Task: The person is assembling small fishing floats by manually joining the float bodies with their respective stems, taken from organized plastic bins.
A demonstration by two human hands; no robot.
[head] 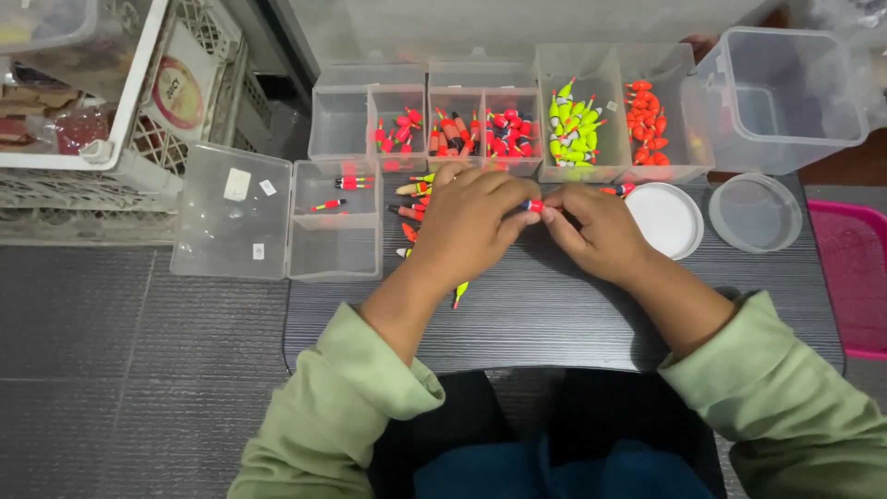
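Observation:
My left hand (467,222) and my right hand (596,231) meet over the dark table (554,314). Together they pinch a small red fishing float (532,205) between their fingertips. More loose floats (414,199) in red, orange and yellow lie on the table under and left of my left hand, and one yellow-tipped float (459,294) shows below my left wrist. Behind the hands stand clear sorting boxes: red floats (508,134), yellow-green floats (571,129) and orange floats (647,120).
A clear compartment box (334,222) with its open lid (231,212) overhangs the table's left edge. A white round lid (667,219) and a clear round lid (756,212) lie at right. A large clear tub (785,97), a pink basket (855,277) and white crates (120,111) surround the table.

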